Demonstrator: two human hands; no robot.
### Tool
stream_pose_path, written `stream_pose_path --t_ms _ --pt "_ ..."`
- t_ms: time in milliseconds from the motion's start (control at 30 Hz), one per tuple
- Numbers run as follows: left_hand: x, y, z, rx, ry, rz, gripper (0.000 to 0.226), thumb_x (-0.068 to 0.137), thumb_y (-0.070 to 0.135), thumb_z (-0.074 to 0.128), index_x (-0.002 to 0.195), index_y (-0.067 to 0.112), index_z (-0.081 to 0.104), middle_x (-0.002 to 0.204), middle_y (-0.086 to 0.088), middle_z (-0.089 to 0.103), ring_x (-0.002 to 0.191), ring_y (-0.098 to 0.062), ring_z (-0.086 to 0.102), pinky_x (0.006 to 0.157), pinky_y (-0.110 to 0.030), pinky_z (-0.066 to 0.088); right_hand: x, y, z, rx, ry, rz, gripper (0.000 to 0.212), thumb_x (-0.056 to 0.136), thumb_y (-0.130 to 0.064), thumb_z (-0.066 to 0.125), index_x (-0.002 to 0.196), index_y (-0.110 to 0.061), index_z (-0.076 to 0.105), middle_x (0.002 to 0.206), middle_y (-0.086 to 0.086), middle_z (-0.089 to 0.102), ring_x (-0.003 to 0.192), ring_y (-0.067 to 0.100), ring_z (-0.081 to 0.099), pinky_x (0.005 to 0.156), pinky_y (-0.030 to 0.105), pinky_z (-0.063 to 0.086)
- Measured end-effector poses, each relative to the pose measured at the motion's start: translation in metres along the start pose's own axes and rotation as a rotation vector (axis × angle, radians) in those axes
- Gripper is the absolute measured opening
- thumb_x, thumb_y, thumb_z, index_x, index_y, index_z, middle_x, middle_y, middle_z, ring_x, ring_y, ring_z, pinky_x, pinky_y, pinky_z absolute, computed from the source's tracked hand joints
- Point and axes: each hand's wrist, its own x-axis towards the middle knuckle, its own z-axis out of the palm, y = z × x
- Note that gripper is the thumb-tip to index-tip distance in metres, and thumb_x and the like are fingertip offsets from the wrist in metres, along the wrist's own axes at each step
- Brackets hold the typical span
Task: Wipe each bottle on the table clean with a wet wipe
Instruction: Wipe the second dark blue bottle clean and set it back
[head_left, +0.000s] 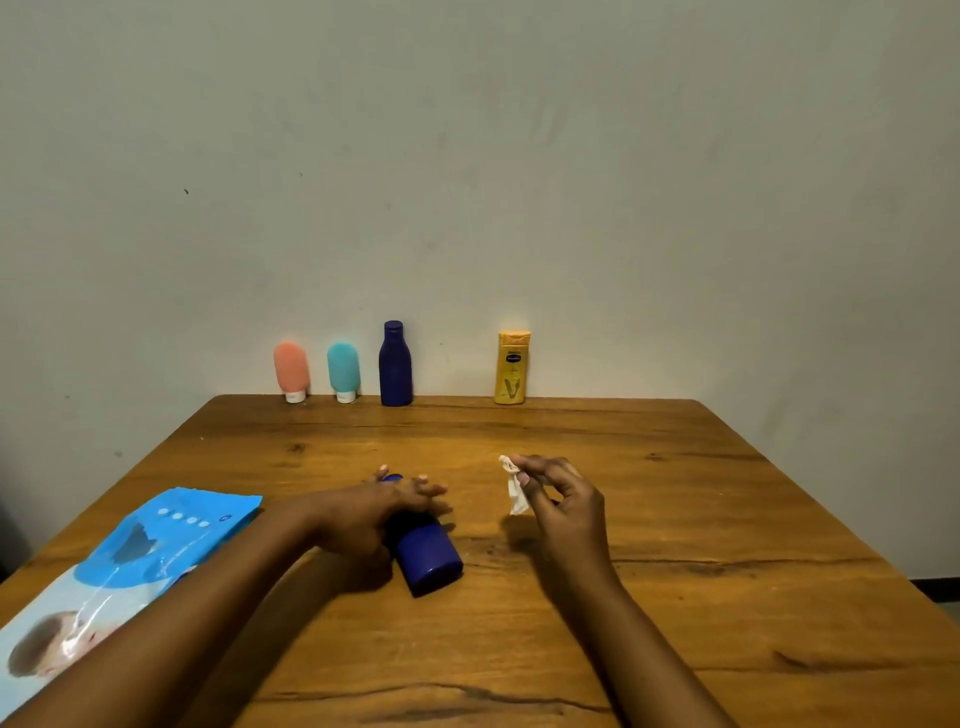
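Your left hand, fingers spread, covers the lying blue bottle at its upper half; your right hand pinches the wet wipe, partly hiding it.

Lying bottle under left hand: deep blue all over. Wipe at right hand fingertips: off-white. Far beyond the hands, left to right: coral tube, white cap; teal tube, white cap; dark blue bottle, uniform; yellow bottle, dark blue oval badge, darker gold V mark. Wipes pack left of left hand: sky blue and pale blue, row of white dots, printed photo. Table: orange-brown wood, dark grain streaks. Wall: pale grey-green.
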Motion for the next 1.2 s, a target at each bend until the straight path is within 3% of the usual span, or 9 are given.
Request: stream_pose_path --t_ms 100,167,233,333,567,700,833,1033,1200 --pt "-0.009 -0.008 0.004 -0.349 0.413 -0.261 0.068 0.088 0.011 0.068 0.146 0.029 0.039 0.150 0.008 0.039 0.139 -0.014 0.036 0.113 -0.038 0.035 0.000 0.014 0.000 0.014 0.021 0.023 0.023 0.089 -0.012 0.061 0.100 -0.028 0.072 0.100 -0.017 0.065 0.097 0.006 0.062 0.082 0.048 0.054" --pt "-0.008 -0.008 0.008 -0.666 0.653 -0.519 0.041 0.089 0.017 0.068 0.129 0.016 0.057 0.119 -0.001 0.062 0.106 -0.015 0.059 0.088 -0.032 0.051 0.000 0.019 0.000 0.022 0.019 0.024 0.023 0.088 -0.010 0.061 0.099 -0.027 0.073 0.100 -0.017 0.066 0.096 0.007 0.062 0.083 0.050 0.053" --pt "0.000 -0.002 0.013 -0.822 0.565 -0.699 0.033 0.088 0.033 0.070 0.110 0.010 0.062 0.096 -0.005 0.066 0.083 -0.016 0.061 0.071 -0.029 0.050 0.000 0.022 -0.001 0.060 0.020 0.044 0.024 0.088 -0.008 0.062 0.097 -0.028 0.073 0.100 -0.015 0.067 0.096 0.008 0.063 0.085 0.051 0.053" --pt "0.013 0.006 0.019 -0.800 0.423 -0.742 0.051 0.078 0.053 0.074 0.104 0.012 0.058 0.092 -0.007 0.065 0.076 -0.016 0.058 0.062 -0.026 0.045 0.000 0.023 0.001 0.117 0.026 0.076 0.026 0.087 -0.006 0.062 0.094 -0.029 0.073 0.101 -0.008 0.070 0.097 0.006 0.064 0.091 0.046 0.051" --pt "0.023 0.025 0.012 -0.969 0.375 -0.752 0.056 0.078 0.034 0.080 0.116 0.004 0.053 0.089 -0.009 0.060 0.072 -0.017 0.058 0.052 -0.025 0.043 -0.002 0.024 -0.006 0.156 0.029 0.109 0.026 0.087 -0.004 0.061 0.095 -0.027 0.072 0.102 -0.005 0.071 0.097 0.007 0.065 0.091 0.042 0.052" --pt "0.023 0.024 0.009 -1.017 0.354 -0.713 0.052 0.080 0.030 0.079 0.116 0.002 0.055 0.094 -0.011 0.061 0.075 -0.018 0.059 0.055 -0.027 0.044 -0.003 0.024 -0.006 0.145 0.025 0.106 0.027 0.087 -0.005 0.061 0.094 -0.029 0.071 0.102 -0.008 0.070 0.097 0.002 0.063 0.090 0.035 0.052" --pt "0.035 0.022 -0.003 -1.211 0.453 -0.620 0.034 0.085 0.019 0.073 0.107 0.006 0.051 0.098 -0.012 0.058 0.077 -0.019 0.056 0.056 -0.026 0.043 0.000 0.029 -0.005 0.149 0.006 0.102 0.025 0.088 -0.005 0.061 0.096 -0.027 0.071 0.102 -0.007 0.071 0.098 0.003 0.064 0.089 0.033 0.052" --pt "0.084 -0.008 -0.050 -1.372 0.841 -0.327 0.046 0.087 0.008 0.068 0.128 0.012 0.047 0.117 -0.005 0.059 0.105 -0.022 0.059 0.078 -0.035 0.051 0.033 0.050 -0.008 0.145 0.070 0.097 0.027 0.086 -0.004 0.063 0.093 -0.029 0.071 0.101 -0.006 0.071 0.097 0.006 0.064 0.087 0.033 0.053" --pt "0.142 -0.039 -0.080 -1.329 0.912 -0.218 0.047 0.087 0.006 0.068 0.130 0.015 0.050 0.125 -0.002 0.061 0.120 -0.021 0.056 0.100 -0.043 0.047 0.077 0.070 -0.007 0.142 0.079 0.135 0.027 0.087 -0.006 0.063 0.091 -0.031 0.071 0.101 -0.010 0.070 0.097 0.006 0.064 0.084 0.029 0.054"
